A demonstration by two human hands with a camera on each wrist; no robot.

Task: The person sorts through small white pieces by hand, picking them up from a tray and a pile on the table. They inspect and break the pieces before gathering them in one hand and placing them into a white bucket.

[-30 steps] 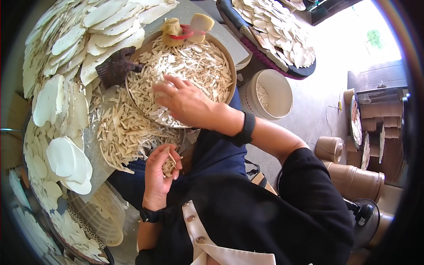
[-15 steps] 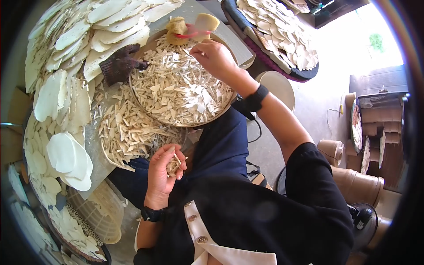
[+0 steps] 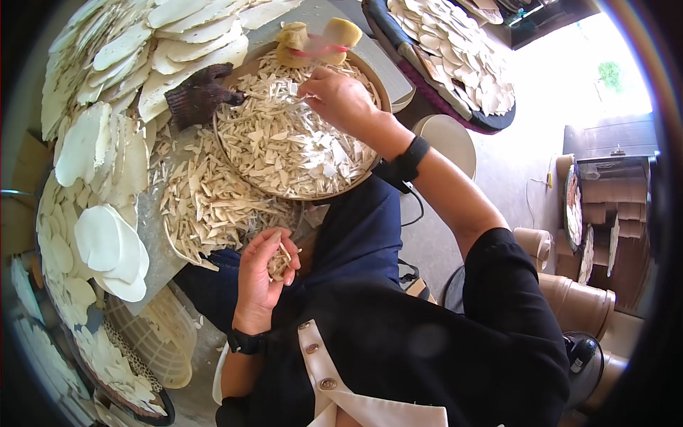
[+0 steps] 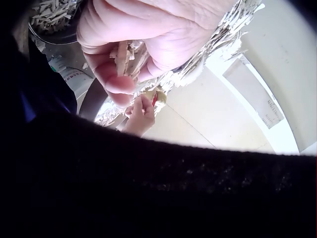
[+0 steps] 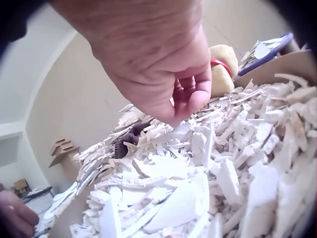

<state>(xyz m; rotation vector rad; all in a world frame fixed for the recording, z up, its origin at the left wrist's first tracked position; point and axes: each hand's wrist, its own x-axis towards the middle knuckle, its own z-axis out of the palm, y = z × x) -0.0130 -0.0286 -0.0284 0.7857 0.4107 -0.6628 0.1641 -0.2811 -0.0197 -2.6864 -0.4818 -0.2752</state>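
The left hand [image 3: 260,262], nearest the body, is curled round a bunch [image 3: 278,267] of chips above the trousers [image 3: 356,249]. If its fingers slacken, or the bunch gets too thick for them, bits could drop. Just beyond lies a heap [image 3: 206,206] of similar pieces; its curved edge hints at a container, but I cannot be sure. Beside it the round tray [image 3: 375,77] is piled with loose chips [image 3: 284,153], its near side close over the trousers, so a shifting knee or a hard press might tip it and spill them. The right hand [image 3: 345,101] is over the tray's far half, fingers drawn in towards the thumb at the chips; I cannot tell whether it pinches one. A firm pinch might snap a thin piece. A glove [image 3: 199,96] lies by the left rim; a yellow lump [image 3: 292,53] with a red band sits at the far rim, where a stray knuckle could knock it. Past the forearm [image 3: 455,188] stands a bucket [image 3: 449,142], contents hidden; farther off, a padded basket [image 3: 498,122] holds broad slices [image 3: 455,60]
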